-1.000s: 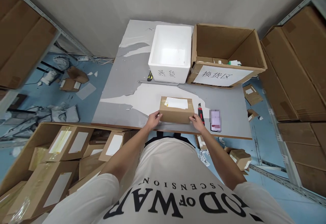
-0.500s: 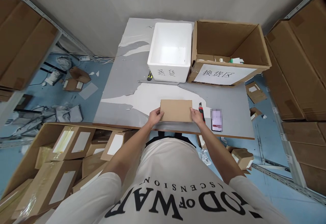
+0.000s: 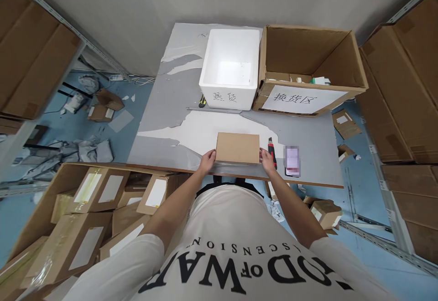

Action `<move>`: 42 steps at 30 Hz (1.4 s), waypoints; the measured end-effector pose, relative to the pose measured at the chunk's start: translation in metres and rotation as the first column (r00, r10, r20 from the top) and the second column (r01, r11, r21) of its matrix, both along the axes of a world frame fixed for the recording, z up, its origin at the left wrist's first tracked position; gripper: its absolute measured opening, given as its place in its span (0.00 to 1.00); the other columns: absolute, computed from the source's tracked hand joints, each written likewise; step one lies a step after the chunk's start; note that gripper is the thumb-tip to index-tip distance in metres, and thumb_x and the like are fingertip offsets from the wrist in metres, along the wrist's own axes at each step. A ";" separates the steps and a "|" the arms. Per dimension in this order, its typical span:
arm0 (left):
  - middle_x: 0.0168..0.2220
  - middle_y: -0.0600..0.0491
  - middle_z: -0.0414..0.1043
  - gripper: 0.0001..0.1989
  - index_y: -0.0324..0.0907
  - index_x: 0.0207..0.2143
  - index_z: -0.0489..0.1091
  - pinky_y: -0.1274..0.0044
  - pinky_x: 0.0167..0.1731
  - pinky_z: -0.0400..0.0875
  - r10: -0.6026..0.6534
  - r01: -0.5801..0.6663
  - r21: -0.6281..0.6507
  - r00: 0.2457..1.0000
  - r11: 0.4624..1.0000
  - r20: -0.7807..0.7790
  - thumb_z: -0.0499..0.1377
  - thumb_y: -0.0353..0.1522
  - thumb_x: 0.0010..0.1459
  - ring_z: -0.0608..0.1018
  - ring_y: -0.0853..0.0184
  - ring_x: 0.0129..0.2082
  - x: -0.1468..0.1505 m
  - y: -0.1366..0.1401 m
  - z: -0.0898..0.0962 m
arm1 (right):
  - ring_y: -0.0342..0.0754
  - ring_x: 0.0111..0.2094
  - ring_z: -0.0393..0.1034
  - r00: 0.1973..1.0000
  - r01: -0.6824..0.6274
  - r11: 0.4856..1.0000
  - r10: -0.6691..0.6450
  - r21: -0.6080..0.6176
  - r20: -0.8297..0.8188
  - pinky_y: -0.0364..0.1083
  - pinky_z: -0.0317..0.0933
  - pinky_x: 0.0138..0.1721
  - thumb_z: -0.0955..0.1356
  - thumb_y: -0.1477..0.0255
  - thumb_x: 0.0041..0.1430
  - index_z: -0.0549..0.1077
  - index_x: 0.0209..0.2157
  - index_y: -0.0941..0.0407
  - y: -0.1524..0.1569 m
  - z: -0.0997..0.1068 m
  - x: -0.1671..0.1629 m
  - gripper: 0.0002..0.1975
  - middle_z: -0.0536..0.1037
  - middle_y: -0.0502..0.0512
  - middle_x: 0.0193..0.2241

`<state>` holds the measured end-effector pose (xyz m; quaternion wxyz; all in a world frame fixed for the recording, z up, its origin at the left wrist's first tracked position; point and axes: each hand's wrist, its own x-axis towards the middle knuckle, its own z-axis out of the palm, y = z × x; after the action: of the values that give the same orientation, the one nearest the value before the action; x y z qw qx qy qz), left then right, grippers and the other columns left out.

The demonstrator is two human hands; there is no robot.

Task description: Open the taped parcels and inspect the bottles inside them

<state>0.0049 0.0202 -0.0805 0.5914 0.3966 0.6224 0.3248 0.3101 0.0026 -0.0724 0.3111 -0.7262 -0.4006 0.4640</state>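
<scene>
A plain brown cardboard box lies near the front edge of the grey table. My left hand grips its left side, fingers closed against the edge. On the opposite side my right hand holds the right edge, its fingers partly hidden by the box. Just right of that hand lies a red and black utility knife. A phone with a blurred screen rests farther right.
Behind stand a white foam box and a large open carton with small packages inside. A yellow and black cutter lies by the foam box. At lower left, a big carton holds several taped boxes. Shelves with cartons flank both sides.
My fingers and thumbs have shifted from the box's top face down to its sides. The box stays in nearly the same place; the whole view has shifted slightly.
</scene>
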 end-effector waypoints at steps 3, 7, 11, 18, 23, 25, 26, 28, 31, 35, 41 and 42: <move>0.59 0.39 0.64 0.30 0.37 0.55 0.65 0.62 0.55 0.65 -0.007 0.006 -0.034 1.000 0.999 -0.020 0.56 0.46 0.56 0.69 0.55 0.58 -0.010 -0.013 -0.007 | 0.52 0.51 0.70 0.999 -0.018 1.000 0.019 0.022 -0.045 0.53 0.64 0.50 0.61 0.61 0.58 0.64 0.58 0.58 -0.025 -0.008 0.008 0.28 0.72 0.65 0.52; 0.59 0.41 0.64 0.36 0.37 0.57 0.64 0.64 0.59 0.60 -0.097 0.097 0.026 0.995 0.995 -0.012 0.64 0.41 0.46 0.67 0.55 0.59 -0.012 -0.019 -0.009 | 0.54 0.56 0.66 0.988 -0.138 0.989 0.141 0.053 -0.064 0.57 0.61 0.54 0.69 0.69 0.48 0.61 0.61 0.52 -0.043 -0.014 0.008 0.36 0.66 0.61 0.59; 0.55 0.44 0.70 0.35 0.37 0.55 0.66 0.64 0.59 0.59 -0.186 0.188 0.119 0.982 0.975 -0.025 0.64 0.42 0.45 0.70 0.56 0.57 -0.001 -0.014 -0.009 | 0.54 0.54 0.68 0.988 -0.154 0.987 0.155 0.036 -0.028 0.56 0.61 0.55 0.68 0.67 0.50 0.65 0.56 0.55 -0.038 -0.014 -0.003 0.30 0.71 0.61 0.55; 0.52 0.45 0.73 0.32 0.37 0.51 0.70 0.65 0.57 0.62 -0.180 0.186 0.172 0.982 0.967 -0.050 0.62 0.45 0.47 0.72 0.56 0.55 -0.001 -0.008 0.003 | 0.52 0.48 0.71 0.989 -0.151 0.985 0.151 0.083 0.003 0.55 0.61 0.53 0.64 0.64 0.56 0.70 0.46 0.56 -0.036 0.001 -0.011 0.18 0.77 0.60 0.44; 0.52 0.49 0.73 0.29 0.41 0.54 0.69 0.68 0.54 0.66 -0.224 0.255 0.230 0.963 0.939 -0.152 0.59 0.45 0.52 0.74 0.58 0.52 -0.005 0.003 0.035 | 0.52 0.50 0.70 0.993 -0.112 0.985 0.107 0.132 0.042 0.53 0.61 0.53 0.61 0.60 0.59 0.68 0.47 0.56 -0.027 0.027 -0.009 0.19 0.75 0.62 0.49; 0.52 0.49 0.74 0.28 0.41 0.54 0.69 0.70 0.52 0.67 -0.208 0.250 0.242 0.960 0.938 -0.188 0.58 0.45 0.53 0.75 0.58 0.51 -0.003 0.008 0.048 | 0.52 0.48 0.71 0.995 -0.087 0.989 0.080 0.122 0.059 0.52 0.62 0.51 0.60 0.58 0.59 0.68 0.46 0.57 -0.020 0.039 -0.010 0.20 0.75 0.62 0.48; 0.50 0.49 0.74 0.28 0.41 0.54 0.69 0.70 0.51 0.68 -0.188 0.235 0.238 0.961 0.943 -0.204 0.58 0.45 0.54 0.75 0.58 0.50 -0.001 0.010 0.054 | 0.52 0.48 0.71 0.995 -0.078 0.990 0.071 0.116 0.067 0.51 0.62 0.50 0.60 0.57 0.59 0.68 0.45 0.57 -0.016 0.044 -0.010 0.20 0.75 0.62 0.47; 0.47 0.49 0.76 0.27 0.40 0.52 0.71 0.71 0.49 0.69 -0.153 0.205 0.223 0.960 0.953 -0.233 0.59 0.45 0.53 0.76 0.58 0.49 0.002 0.014 0.063 | 0.51 0.46 0.71 0.995 -0.073 0.991 0.065 0.111 0.076 0.49 0.63 0.48 0.61 0.56 0.59 0.69 0.43 0.58 -0.008 0.053 -0.011 0.20 0.76 0.62 0.46; 0.47 0.50 0.77 0.27 0.42 0.53 0.70 0.72 0.48 0.70 -0.149 0.207 0.225 0.957 0.952 -0.250 0.59 0.44 0.53 0.76 0.59 0.49 0.005 0.020 0.072 | 0.50 0.45 0.72 0.995 -0.070 0.992 0.061 0.108 0.081 0.48 0.64 0.46 0.61 0.56 0.59 0.70 0.42 0.57 0.004 0.061 -0.012 0.20 0.76 0.60 0.45; 0.51 0.49 0.73 0.33 0.43 0.59 0.62 0.71 0.50 0.69 -0.142 0.198 0.245 0.963 0.949 -0.230 0.61 0.42 0.52 0.75 0.59 0.51 0.009 0.028 0.072 | 0.51 0.43 0.72 0.993 -0.050 0.997 0.042 0.067 0.109 0.47 0.65 0.43 0.62 0.55 0.59 0.72 0.40 0.58 0.019 0.063 -0.011 0.21 0.77 0.61 0.43; 0.55 0.43 0.69 0.39 0.40 0.62 0.55 0.67 0.52 0.67 -0.077 0.131 0.175 0.955 0.976 -0.287 0.64 0.40 0.50 0.73 0.57 0.53 0.016 0.034 0.055 | 0.51 0.42 0.72 0.994 -0.036 0.999 0.036 -0.002 0.106 0.45 0.66 0.37 0.63 0.55 0.58 0.72 0.39 0.58 0.024 0.053 -0.016 0.20 0.77 0.62 0.41; 0.55 0.43 0.69 0.38 0.40 0.61 0.56 0.67 0.53 0.66 -0.077 0.133 0.176 0.954 0.975 -0.290 0.64 0.40 0.50 0.72 0.57 0.54 0.017 0.034 0.053 | 0.50 0.42 0.72 0.994 -0.034 0.999 0.036 -0.013 0.099 0.45 0.67 0.36 0.63 0.55 0.58 0.72 0.39 0.58 0.024 0.051 -0.016 0.21 0.77 0.61 0.42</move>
<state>0.0223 0.0538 -0.0278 0.4718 0.5271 0.6436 0.2922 0.2938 0.0262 -0.0214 0.2784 -0.7431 -0.4255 0.4351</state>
